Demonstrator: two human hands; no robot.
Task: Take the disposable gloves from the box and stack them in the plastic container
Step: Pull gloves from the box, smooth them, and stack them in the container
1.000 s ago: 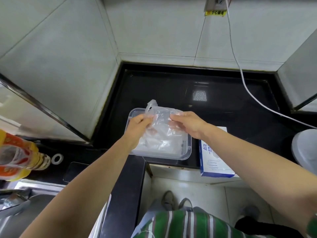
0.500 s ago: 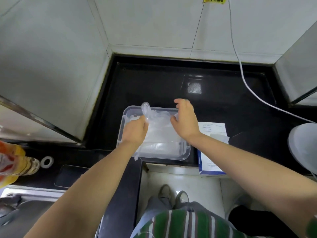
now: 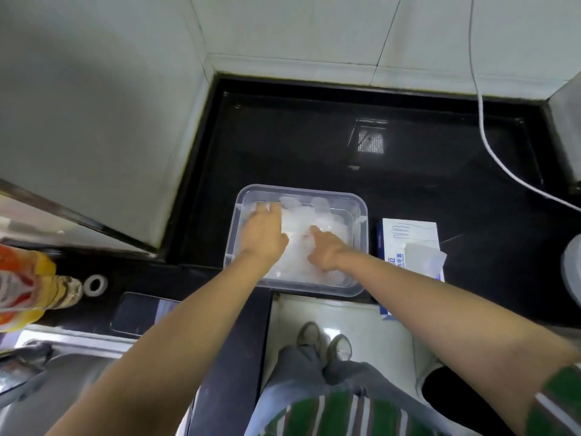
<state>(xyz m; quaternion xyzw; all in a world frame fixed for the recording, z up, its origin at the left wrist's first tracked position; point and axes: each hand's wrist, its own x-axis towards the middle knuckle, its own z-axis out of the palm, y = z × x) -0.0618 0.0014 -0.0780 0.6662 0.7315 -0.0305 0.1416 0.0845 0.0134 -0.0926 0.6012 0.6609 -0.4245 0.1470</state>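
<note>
The clear plastic container [image 3: 362, 215] sits on the black desk [image 3: 314, 146]. It holds a pile of thin see-through gloves [image 3: 317, 220]. The left hand [image 3: 264, 236] lies flat on the pile, fingers out straight, pressing down. The right hand [image 3: 323, 248] rests on the pile too; I cannot tell if it pinches a glove. Just beside the container is a white and blue cardboard box [image 3: 405, 234] with a hand drawing and blue writing too blurry to read.

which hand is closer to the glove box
Right. In the plastic container, the right hand sits toward the glove box, the left hand at the far side.
</note>
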